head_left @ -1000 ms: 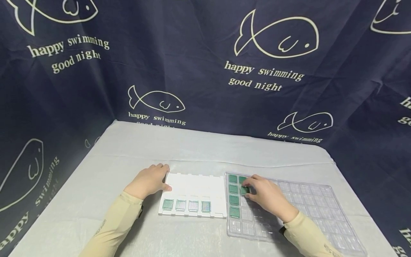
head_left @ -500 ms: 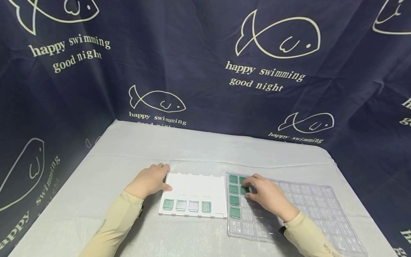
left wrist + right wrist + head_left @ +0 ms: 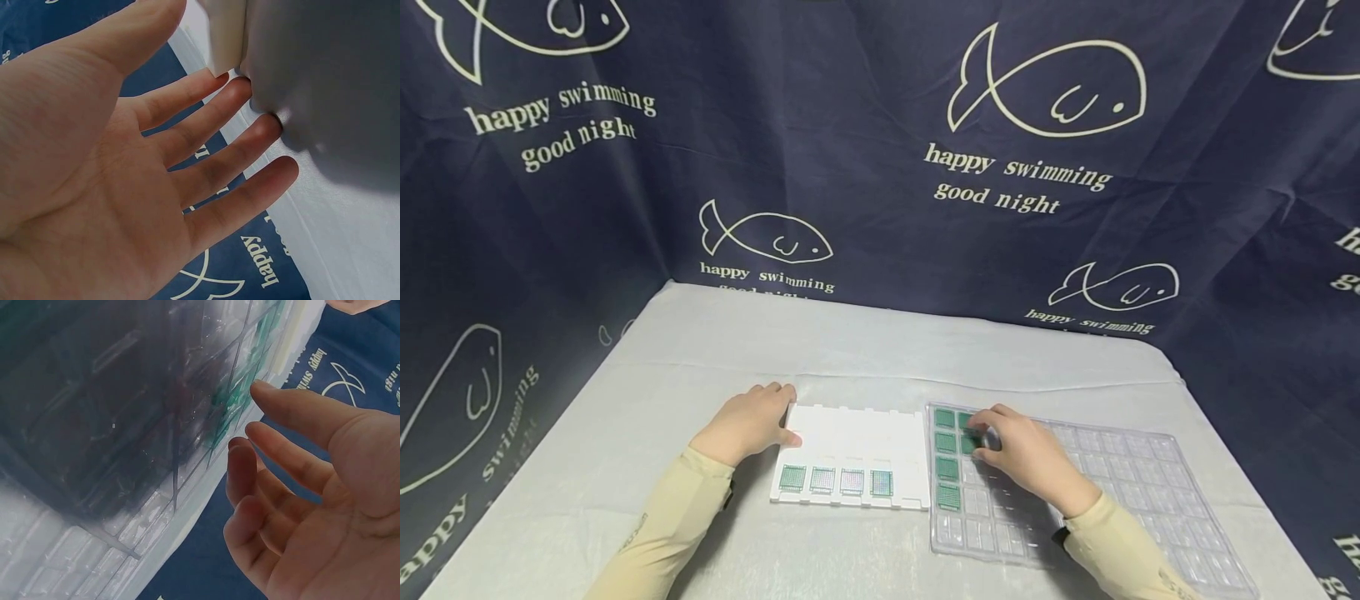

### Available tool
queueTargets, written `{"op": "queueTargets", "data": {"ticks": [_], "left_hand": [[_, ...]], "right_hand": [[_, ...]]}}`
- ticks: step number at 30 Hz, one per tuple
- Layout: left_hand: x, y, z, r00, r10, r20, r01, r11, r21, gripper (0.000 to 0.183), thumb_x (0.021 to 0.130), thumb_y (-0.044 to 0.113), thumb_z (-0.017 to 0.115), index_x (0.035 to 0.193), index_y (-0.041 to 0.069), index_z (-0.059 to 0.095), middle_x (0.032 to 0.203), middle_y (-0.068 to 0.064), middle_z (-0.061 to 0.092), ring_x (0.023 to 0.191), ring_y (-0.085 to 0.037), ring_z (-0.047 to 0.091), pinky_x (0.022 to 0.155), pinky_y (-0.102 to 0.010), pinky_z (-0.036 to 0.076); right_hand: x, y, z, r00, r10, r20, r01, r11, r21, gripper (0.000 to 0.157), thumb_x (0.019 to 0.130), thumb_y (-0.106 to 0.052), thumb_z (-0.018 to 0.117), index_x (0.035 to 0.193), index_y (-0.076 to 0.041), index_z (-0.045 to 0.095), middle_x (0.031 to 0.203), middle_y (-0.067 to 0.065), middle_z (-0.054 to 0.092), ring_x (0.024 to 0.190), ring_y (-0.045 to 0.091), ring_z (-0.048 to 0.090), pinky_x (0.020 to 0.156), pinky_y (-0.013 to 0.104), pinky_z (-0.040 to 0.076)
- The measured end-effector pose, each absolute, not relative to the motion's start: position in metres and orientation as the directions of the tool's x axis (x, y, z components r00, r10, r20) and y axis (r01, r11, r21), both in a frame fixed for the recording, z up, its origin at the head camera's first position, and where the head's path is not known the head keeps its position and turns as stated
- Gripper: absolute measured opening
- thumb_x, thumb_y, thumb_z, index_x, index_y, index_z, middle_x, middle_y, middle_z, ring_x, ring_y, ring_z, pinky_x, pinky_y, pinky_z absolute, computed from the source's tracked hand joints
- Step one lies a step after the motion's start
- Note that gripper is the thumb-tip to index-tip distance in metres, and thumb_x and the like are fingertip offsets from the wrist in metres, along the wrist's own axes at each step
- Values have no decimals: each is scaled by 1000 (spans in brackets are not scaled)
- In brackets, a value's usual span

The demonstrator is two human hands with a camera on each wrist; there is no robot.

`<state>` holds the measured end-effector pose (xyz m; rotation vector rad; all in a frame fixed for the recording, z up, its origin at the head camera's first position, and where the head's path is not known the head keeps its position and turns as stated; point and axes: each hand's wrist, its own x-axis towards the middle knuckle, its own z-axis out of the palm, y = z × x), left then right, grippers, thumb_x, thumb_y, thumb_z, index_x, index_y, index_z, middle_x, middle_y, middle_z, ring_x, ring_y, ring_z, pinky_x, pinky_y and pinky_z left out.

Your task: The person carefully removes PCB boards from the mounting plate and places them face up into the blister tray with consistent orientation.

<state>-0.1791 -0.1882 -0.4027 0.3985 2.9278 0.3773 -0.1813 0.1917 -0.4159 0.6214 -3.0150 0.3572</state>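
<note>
Right hand (image 3: 1028, 457) at the green boards (image 3: 947, 469) in the clear tray (image 3: 1150, 487).
Its bent fingers meet a board in the tray's second column from the left; whether they grip it, I cannot tell. Left of the tray, just beside it, the white plate (image 3: 850, 429) bears four more boards along its near edge. The left hand (image 3: 751, 423), fingers mostly straight, touches the plate's side farthest from the tray. Beyond the tray hangs a blue curtain (image 3: 880, 142).
</note>
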Motion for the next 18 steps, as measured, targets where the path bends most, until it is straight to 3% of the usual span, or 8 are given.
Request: {"op": "queueTargets", "data": {"ticks": [18], "left_hand": [[-179, -188, -403, -951, 285, -118, 246, 931, 269, 55, 78, 35, 86, 115, 3, 61, 101, -10, 65, 91, -28, 61, 81, -48, 54]], "right_hand": [[-173, 178, -416, -926, -368, 85, -377, 909, -179, 35, 82, -27, 84, 114, -17, 72, 108, 0, 73, 92, 22, 72, 77, 43, 60]]}}
